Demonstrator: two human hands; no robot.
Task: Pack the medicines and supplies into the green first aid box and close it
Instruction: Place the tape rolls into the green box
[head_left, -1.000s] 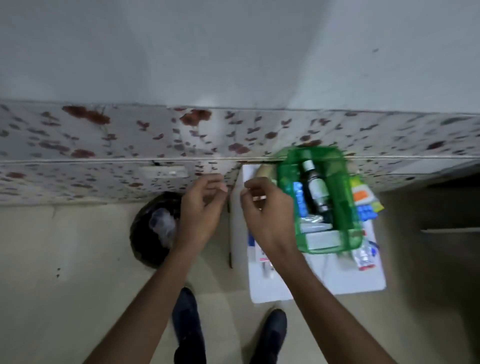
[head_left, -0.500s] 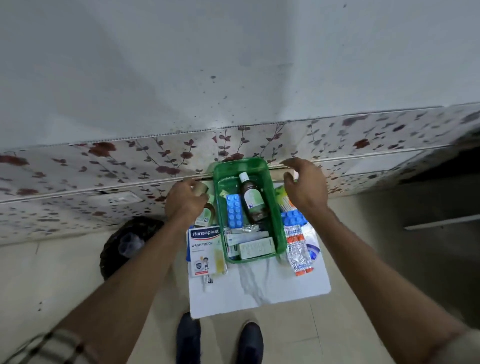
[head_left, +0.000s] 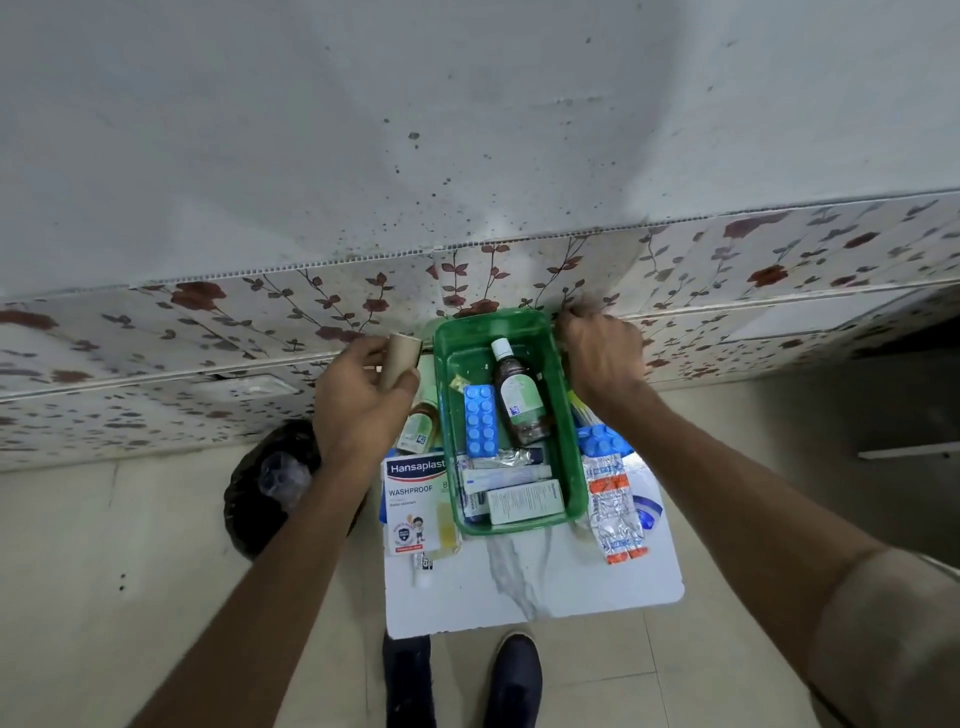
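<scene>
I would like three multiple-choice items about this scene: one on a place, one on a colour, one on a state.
1. Where does the Hansaplast box lie?
A. inside the green box
B. on the white board, left of the green box
C. on the floor

2. What colour is the blister pack inside the green box?
A. blue
B. red
C. yellow

3. What is the left hand doing?
A. resting empty
B. holding a tan roll
C. holding a bottle

Answers:
1 B, it lies on the white board beside the box's left wall.
2 A, its tablets look blue.
3 B, its fingers close round the tan roll.
</scene>
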